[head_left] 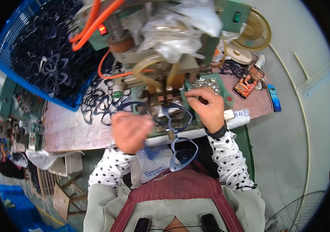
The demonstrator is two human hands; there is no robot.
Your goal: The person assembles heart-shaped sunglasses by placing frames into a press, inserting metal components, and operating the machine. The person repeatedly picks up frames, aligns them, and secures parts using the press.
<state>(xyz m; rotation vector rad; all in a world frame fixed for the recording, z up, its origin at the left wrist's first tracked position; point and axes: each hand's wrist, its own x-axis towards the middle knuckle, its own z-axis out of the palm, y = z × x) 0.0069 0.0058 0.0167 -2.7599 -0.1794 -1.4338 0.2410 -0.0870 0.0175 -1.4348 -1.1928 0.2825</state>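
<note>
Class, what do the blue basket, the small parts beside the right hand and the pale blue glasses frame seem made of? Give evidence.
Blue basket: likely satin plastic; even colour, latticed wall. Small parts: probably shiny metal; silvery glints. Pale blue glasses frame: smooth, probably plastic; thick, even-coloured rims, soft sheen.

The glasses frame is blue, the tubing orange, the apron pinstriped maroon, the sleeves black-dotted white.

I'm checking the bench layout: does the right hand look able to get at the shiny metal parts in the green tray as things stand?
Probably yes: the right hand appears just beside the shiny metal parts in the green tray, and nothing visible covers most of them.
</note>
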